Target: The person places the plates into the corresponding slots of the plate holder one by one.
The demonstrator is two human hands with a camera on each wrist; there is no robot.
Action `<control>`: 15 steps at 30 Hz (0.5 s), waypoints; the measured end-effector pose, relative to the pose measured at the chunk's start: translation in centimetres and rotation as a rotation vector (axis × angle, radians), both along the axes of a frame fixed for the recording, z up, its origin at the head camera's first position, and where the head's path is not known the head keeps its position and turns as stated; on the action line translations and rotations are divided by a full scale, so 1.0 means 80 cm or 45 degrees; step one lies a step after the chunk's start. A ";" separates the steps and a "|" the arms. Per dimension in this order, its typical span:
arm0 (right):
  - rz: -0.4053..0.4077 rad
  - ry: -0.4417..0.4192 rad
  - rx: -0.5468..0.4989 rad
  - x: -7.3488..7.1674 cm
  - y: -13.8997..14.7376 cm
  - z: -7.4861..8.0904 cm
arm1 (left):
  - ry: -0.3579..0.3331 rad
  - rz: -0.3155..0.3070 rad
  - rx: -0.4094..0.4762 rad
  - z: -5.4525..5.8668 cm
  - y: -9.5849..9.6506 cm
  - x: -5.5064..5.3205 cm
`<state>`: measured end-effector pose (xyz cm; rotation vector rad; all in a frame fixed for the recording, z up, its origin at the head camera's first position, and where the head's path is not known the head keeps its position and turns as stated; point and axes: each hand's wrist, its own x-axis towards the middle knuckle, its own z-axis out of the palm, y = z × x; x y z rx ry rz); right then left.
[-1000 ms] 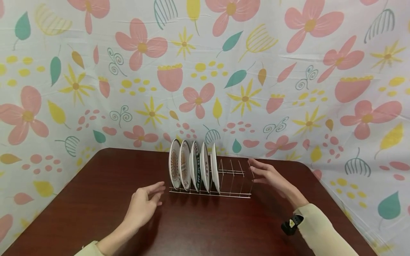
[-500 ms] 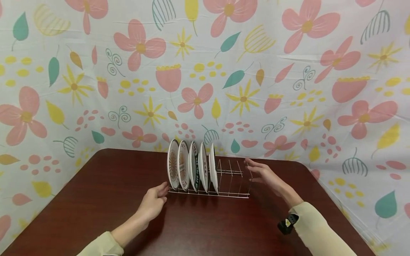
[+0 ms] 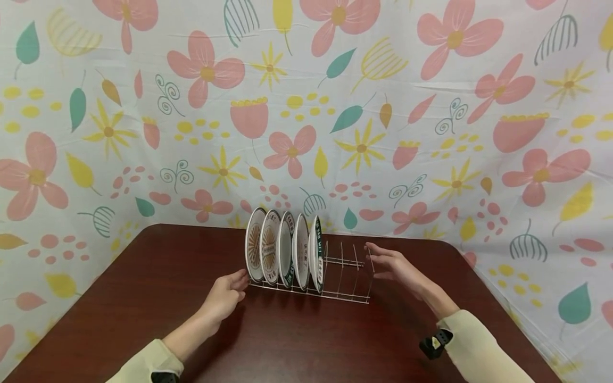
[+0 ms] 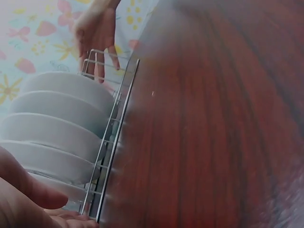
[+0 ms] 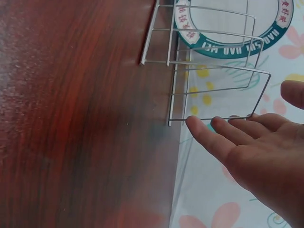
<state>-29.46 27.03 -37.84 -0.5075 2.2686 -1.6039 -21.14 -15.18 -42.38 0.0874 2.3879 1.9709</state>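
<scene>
A silver wire dish rack (image 3: 345,299) stands on the table with several white plates (image 3: 268,247) upright in its left part. Their rims carry dark green or brown patterns and lettering, clear on a plate (image 5: 228,47) in the right wrist view. My left hand (image 3: 224,298) is at the rack's left end, its fingertips right at the lower wire. At the right end, my right hand (image 3: 399,270) lays its nearly straight fingers along the end wire, thumb apart. From the left wrist view, the plates' white backs (image 4: 52,128) face my left hand (image 4: 28,199).
The dark red-brown wooden table (image 3: 306,340) reaches back to a white cloth (image 3: 306,106) printed with pink, yellow and green flowers and leaves. Slots in the right part of the rack hold no plates. A black strapped device (image 3: 436,343) sits at my right cuff.
My left hand has come up to the rack's left end. The rack has turned slightly, its right end swinging nearer to me, so the plates show at a different angle. My right hand stays beside it.
</scene>
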 end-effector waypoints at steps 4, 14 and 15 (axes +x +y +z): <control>0.018 0.005 0.013 0.010 0.000 0.001 | -0.015 -0.014 0.012 0.001 -0.006 -0.005; 0.065 -0.002 0.019 0.035 0.001 0.002 | -0.019 -0.069 0.035 0.002 -0.019 -0.022; 0.066 0.002 0.023 0.037 0.000 0.002 | -0.017 -0.080 0.040 0.003 -0.021 -0.024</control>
